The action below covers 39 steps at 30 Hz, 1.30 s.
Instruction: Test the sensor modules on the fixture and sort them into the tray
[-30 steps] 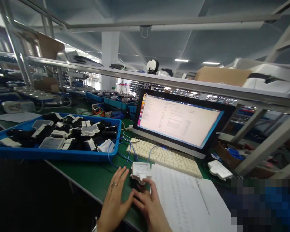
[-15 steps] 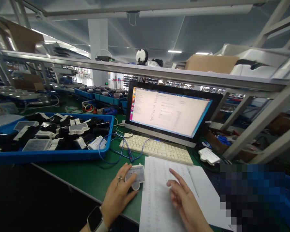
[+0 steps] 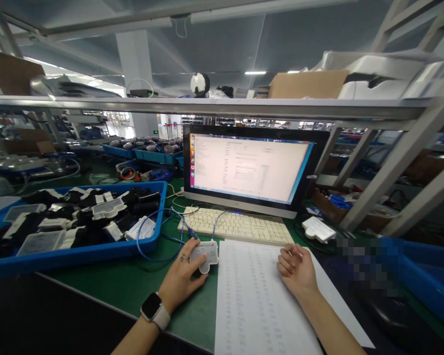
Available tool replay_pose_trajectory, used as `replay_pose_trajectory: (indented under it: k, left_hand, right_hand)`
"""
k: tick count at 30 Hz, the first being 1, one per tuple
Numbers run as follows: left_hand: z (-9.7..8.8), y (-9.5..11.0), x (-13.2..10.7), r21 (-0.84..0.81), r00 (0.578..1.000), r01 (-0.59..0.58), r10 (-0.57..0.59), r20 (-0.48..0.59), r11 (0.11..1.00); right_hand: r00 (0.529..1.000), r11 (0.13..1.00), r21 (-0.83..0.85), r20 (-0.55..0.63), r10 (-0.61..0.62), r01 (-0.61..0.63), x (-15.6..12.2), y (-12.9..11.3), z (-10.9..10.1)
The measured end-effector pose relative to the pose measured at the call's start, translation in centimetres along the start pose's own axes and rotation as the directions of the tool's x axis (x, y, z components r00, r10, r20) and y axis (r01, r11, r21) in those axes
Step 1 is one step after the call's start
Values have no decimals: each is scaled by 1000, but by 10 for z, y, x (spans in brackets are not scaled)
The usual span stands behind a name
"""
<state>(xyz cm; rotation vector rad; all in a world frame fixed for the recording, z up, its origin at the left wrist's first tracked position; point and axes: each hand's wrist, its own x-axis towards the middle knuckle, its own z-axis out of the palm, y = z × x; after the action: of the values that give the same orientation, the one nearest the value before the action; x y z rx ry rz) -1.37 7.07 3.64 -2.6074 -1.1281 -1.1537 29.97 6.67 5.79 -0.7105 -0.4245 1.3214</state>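
My left hand [image 3: 183, 276] grips a small white plastic device [image 3: 209, 255] with a rounded tab, its fingers and thumb resting over the left part of the casing. A blue cable [image 3: 148, 251] loops beside that hand, and its plug [image 3: 193, 233] is close to the fingertips; whether it is joined to the device I cannot tell. Over the printed sheets [image 3: 244, 296] my right hand [image 3: 298, 268] is closed, fingers curled inward. Anything inside those fingers is hidden, and no pen shows on the paper around them.
A blue tray [image 3: 96, 254] of black and white parts stands at left. Behind the hands are a cream keyboard [image 3: 237, 226] and a lit monitor [image 3: 244, 167]. Another white device [image 3: 318, 230] lies at right, near a blue bin [image 3: 422, 271] and a dark mouse [image 3: 387, 313].
My right hand has moved right across the paper, and its pointing fingers have curled closed. The pen seen earlier on the sheet is out of sight. My left hand keeps its hold on the device.
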Motion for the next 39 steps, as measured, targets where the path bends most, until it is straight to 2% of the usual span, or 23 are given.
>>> replay_pose_trajectory:
  k: [9, 16, 39]
  left_hand:
    - [-2, 4, 1, -17, 1000, -7, 7, -18, 1000]
    - [-3, 4, 1, -14, 1000, 0, 0, -6, 1000]
    - [-2, 6, 2, 1, 1000, 15, -15, -28, 1000]
  right_hand:
    - [999, 997, 57, -16, 49, -48, -6, 13, -2]
    - [997, 995, 83, -58, 53, -48, -7, 13, -2]
    - [1000, 1000, -3, -7, 13, -13, -6, 14, -7]
